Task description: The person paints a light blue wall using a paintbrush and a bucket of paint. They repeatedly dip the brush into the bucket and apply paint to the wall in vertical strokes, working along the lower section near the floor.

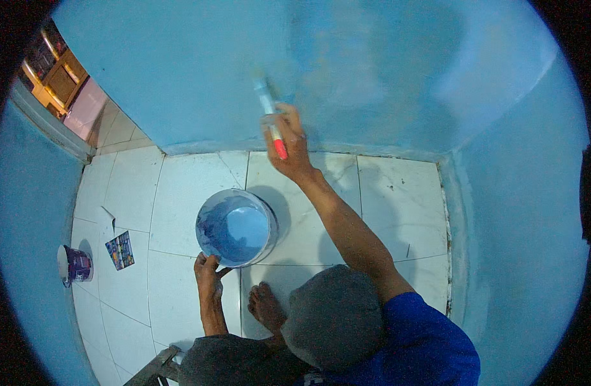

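My right hand (289,140) grips a paintbrush (266,99) by its handle, which has a red end. The bristles are blurred against the blue wall (204,87), so I cannot tell exactly how they touch it. On the tiled floor in front of me stands a round bucket (204,219) with light blue paint (247,226) inside. My left hand (208,272) holds the near rim of this bucket, thumb over the edge. Darker and lighter blue patches show on the wall right of the brush.
A small purple pail (78,264) stands by the left wall, beside a printed sheet (120,250) and a thin scrap (110,216). Wooden furniture (153,369) is at lower left, near my bare foot (266,306). A doorway opens at upper left. Another wall (512,217) borders the right.
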Motion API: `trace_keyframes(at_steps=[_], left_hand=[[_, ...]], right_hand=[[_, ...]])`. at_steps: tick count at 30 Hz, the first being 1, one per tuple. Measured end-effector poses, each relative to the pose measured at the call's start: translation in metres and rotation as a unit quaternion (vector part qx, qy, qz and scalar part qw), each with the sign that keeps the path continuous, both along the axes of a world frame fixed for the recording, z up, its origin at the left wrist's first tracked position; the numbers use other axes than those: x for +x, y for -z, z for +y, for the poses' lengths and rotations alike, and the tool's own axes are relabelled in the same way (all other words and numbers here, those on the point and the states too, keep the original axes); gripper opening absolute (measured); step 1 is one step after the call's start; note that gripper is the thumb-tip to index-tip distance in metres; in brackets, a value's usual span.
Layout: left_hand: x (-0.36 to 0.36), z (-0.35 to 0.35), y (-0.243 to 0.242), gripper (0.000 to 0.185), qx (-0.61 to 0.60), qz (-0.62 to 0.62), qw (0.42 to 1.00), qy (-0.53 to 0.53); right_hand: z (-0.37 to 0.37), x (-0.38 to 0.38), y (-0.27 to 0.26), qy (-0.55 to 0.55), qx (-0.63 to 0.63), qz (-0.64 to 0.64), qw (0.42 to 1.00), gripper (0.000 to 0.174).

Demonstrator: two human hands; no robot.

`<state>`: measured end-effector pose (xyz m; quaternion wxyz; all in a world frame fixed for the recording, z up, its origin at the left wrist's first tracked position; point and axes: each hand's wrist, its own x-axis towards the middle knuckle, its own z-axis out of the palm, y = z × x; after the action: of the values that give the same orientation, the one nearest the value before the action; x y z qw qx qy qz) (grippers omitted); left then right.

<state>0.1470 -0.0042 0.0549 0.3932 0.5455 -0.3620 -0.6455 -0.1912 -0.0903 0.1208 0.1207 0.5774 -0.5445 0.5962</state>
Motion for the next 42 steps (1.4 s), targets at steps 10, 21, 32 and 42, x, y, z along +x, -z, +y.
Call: trace_keyframes(at_steps=[10, 21, 32, 42], left_hand=[[0.007, -0.003, 0.010, 0.024, -0.018, -0.003, 0.999, 0.039], [0.005, -0.008, 0.003, 0.041, 0.005, -0.054, 0.996, 0.074], [0.005, -0.007, 0.007, 0.051, 0.009, -0.057, 0.996, 0.075], [0.007, -0.008, 0.010, 0.054, 0.010, -0.058, 0.996, 0.073]], right_hand=[[0.110, -0.112, 0.045, 0.295, -0.113, -0.131, 0.940, 0.036], [0.048, -0.049, 0.104, -0.014, 0.085, 0.031, 0.996, 0.021], [0.102, -0.127, 0.164, 0.276, -0.098, -0.172, 0.941, 0.032], [0.111, -0.116, 0.169, 0.142, 0.048, -0.075, 0.986, 0.018]])
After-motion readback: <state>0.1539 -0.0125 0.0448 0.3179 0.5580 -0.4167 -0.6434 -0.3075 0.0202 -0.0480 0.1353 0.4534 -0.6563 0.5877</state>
